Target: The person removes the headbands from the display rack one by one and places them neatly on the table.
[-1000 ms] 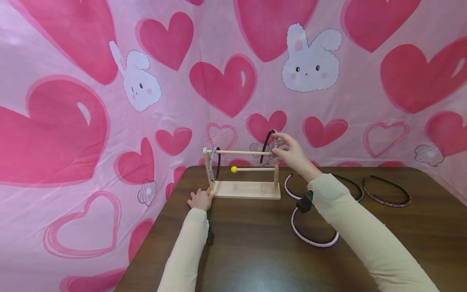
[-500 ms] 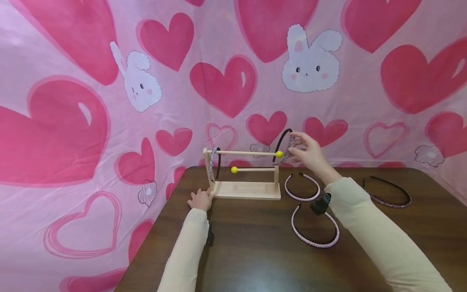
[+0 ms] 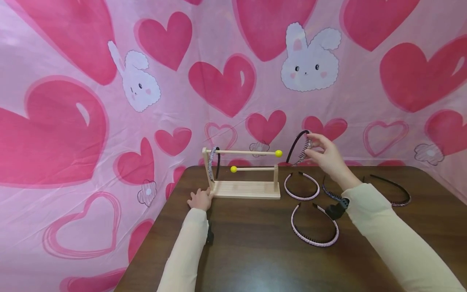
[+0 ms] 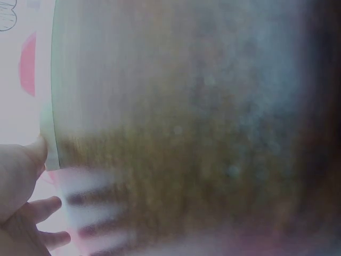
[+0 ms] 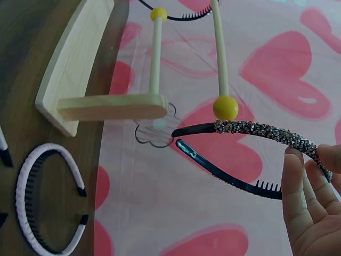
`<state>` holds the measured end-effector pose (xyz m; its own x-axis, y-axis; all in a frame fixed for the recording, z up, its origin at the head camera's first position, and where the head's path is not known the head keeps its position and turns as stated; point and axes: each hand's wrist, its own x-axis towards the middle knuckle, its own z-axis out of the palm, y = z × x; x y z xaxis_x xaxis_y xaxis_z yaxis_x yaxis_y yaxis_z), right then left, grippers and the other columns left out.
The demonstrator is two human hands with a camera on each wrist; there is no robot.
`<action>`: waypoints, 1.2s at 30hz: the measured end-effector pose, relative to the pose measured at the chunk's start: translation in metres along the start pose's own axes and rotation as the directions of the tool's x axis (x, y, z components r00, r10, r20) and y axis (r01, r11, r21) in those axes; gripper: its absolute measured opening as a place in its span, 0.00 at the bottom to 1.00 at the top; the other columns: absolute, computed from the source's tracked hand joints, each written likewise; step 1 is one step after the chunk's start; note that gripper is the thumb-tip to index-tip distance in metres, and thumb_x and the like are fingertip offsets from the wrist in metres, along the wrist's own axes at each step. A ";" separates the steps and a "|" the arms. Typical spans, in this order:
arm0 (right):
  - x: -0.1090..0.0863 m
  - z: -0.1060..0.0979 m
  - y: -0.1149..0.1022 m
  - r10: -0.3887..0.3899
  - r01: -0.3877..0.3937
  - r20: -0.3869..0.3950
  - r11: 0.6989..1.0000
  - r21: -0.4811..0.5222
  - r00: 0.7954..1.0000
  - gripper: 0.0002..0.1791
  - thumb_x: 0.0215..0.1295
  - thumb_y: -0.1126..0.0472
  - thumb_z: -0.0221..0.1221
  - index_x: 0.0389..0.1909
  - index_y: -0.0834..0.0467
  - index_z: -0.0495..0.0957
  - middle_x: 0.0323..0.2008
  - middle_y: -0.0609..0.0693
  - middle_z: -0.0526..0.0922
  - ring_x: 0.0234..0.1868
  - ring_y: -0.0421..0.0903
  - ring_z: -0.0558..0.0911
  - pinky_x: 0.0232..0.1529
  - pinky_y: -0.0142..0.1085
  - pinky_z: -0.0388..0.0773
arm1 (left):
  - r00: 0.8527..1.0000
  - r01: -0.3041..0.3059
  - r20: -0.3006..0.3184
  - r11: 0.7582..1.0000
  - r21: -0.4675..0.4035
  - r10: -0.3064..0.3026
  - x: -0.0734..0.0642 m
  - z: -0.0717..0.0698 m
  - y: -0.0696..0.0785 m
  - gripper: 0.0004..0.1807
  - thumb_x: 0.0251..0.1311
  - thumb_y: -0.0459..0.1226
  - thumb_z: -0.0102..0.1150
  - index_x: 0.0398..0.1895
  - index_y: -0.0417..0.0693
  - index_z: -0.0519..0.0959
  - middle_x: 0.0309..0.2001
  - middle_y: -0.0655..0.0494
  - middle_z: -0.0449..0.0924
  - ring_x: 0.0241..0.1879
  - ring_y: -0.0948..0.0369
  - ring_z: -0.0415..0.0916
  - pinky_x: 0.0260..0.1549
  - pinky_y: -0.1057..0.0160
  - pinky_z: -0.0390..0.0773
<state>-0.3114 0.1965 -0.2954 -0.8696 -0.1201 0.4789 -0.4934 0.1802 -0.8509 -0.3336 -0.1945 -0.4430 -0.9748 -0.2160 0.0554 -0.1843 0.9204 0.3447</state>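
Note:
In the head view my right hand point(image 3: 328, 158) pinches a glittery, toothed headband point(image 3: 303, 150) by its jewelled band. It is held in the air right of the wooden stand point(image 3: 246, 190), apart from the upper rod's yellow ball point(image 3: 279, 153). The right wrist view shows thumb and fingers on the band, the black tips point(image 5: 184, 132) pointing toward the stand. My left hand point(image 3: 200, 200) rests at the left end of the stand's base, fingers spread and touching it. Another glittery headband point(image 3: 211, 164) hangs on the upper rod beside the left post.
Two pale pink headbands point(image 3: 315, 243) lie on the brown table point(image 3: 248, 251) right of the stand. A dark bluish headband point(image 3: 330, 194) and another dark headband point(image 3: 403, 202) lie farther right, partly behind my right arm. The lower rod ends in a yellow ball point(image 3: 233, 169). A heart-patterned cloth hangs behind.
My right hand has moved right with the headband, from the upper rod's right end to apart from it, uncovering the yellow ball. The left hand has stayed at the base.

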 end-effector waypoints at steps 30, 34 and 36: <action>-0.068 -0.064 0.033 -0.003 -0.010 -0.077 0.986 -0.169 0.997 0.27 0.61 0.73 0.55 0.60 0.53 0.67 0.30 0.40 0.76 0.27 0.36 0.79 0.24 0.34 0.78 | 1.000 -0.017 -0.006 1.000 -0.010 0.017 0.001 0.001 -0.002 0.25 0.65 0.47 0.49 0.64 0.51 0.68 0.60 0.38 0.64 0.59 0.35 0.54 0.47 0.36 0.60; -0.078 -0.069 0.038 0.000 -0.016 -0.084 0.980 -0.199 0.997 0.26 0.61 0.72 0.56 0.60 0.51 0.68 0.29 0.44 0.76 0.25 0.37 0.79 0.23 0.34 0.78 | 1.000 -0.016 -0.004 1.000 -0.009 0.016 0.001 0.001 -0.001 0.25 0.65 0.47 0.49 0.64 0.51 0.68 0.61 0.38 0.64 0.59 0.35 0.53 0.47 0.35 0.59; -0.082 -0.072 0.040 0.003 -0.018 -0.077 0.980 -0.197 0.997 0.26 0.61 0.72 0.56 0.59 0.50 0.68 0.29 0.45 0.76 0.24 0.37 0.79 0.23 0.34 0.78 | 1.000 -0.016 -0.002 1.000 -0.006 0.016 0.001 0.001 -0.001 0.25 0.65 0.47 0.49 0.64 0.51 0.67 0.61 0.38 0.64 0.59 0.35 0.53 0.47 0.35 0.59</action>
<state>-0.2608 0.2838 -0.3536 -0.8698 -0.0437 0.4915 -0.4709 0.3710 -0.8004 -0.3342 -0.1957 -0.4444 -0.9775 -0.2015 0.0631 -0.1675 0.9219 0.3493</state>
